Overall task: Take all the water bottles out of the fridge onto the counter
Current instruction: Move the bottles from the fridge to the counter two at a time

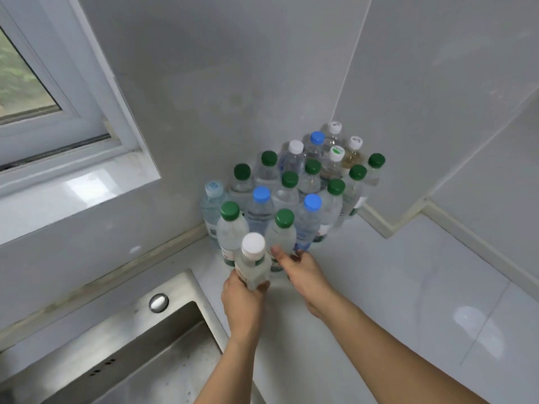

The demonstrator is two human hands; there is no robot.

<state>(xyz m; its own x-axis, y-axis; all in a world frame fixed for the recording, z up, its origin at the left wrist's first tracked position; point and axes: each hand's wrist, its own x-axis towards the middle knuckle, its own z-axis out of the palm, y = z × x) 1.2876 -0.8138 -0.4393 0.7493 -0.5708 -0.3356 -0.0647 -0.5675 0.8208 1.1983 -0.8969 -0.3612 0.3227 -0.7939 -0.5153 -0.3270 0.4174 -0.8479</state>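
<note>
While the left hand [240, 301] curls its fingers [262, 286] round a white-capped bottle [253, 262], the right hand [306, 277] pinches a green-capped bottle [282, 231] on the surface [379, 287].

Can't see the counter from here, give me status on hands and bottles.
Left hand grips white-capped bottle. Right hand holds green-capped bottle. Bottle cluster crowds the corner.
</note>
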